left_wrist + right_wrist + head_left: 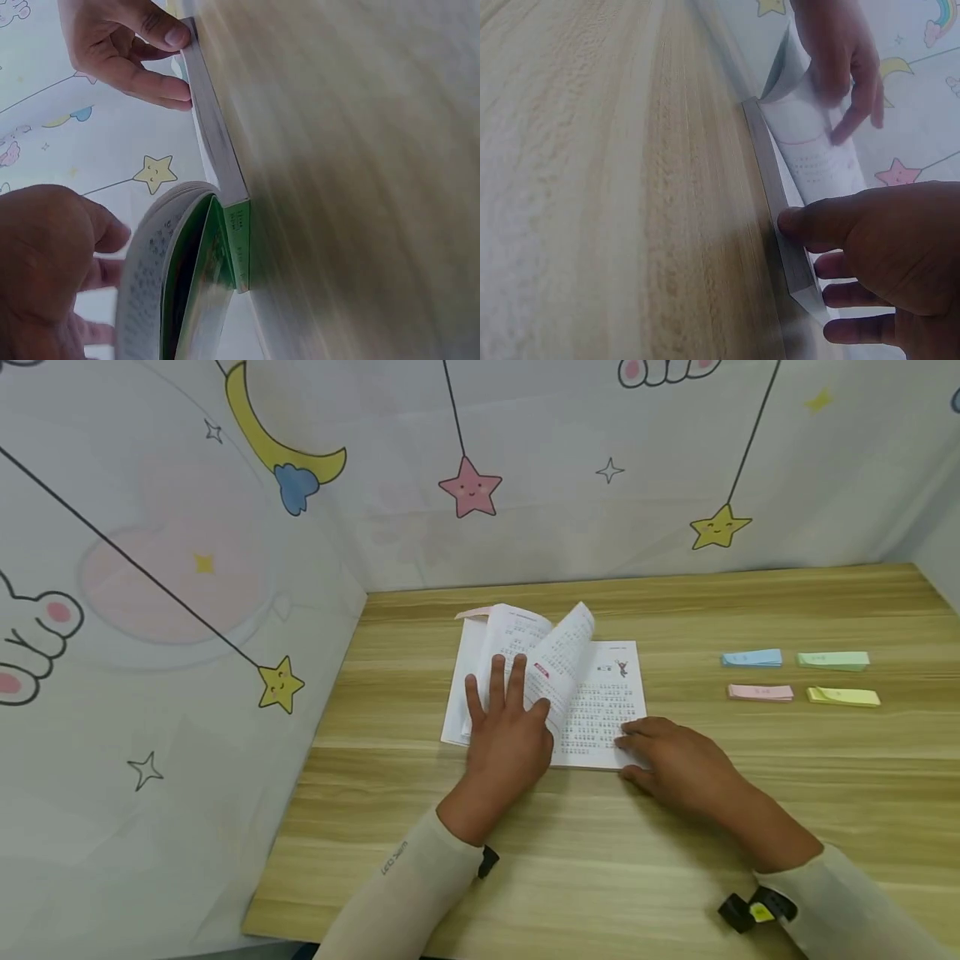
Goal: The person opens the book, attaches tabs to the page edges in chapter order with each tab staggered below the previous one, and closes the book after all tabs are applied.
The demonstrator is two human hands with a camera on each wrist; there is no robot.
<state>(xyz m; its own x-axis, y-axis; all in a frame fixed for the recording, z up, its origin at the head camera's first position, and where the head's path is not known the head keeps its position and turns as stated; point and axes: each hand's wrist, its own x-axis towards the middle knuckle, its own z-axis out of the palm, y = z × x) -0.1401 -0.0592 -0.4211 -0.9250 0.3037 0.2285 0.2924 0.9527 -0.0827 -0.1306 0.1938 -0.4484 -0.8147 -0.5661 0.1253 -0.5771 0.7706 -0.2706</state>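
Note:
A thick printed book (600,710) lies open on the wooden table. Its left-hand pages curve upward, and one lifted page (573,643) bends over near the spine. My left hand (510,739) rests over these left pages with its fingers spread. In the left wrist view the green spine (238,240) shows, with green-lined covers standing partly raised beside it. At the lower right corner my right hand (678,764) touches the book, its thumb (799,221) against the page edges and its other fingers extended over the page.
To the right lie several small folded paper strips: blue (752,658), green (832,661), pink (760,692) and yellow (843,697). A pale cloth backdrop (555,543) with stars and a moon rises behind the table (600,860) and along its left side.

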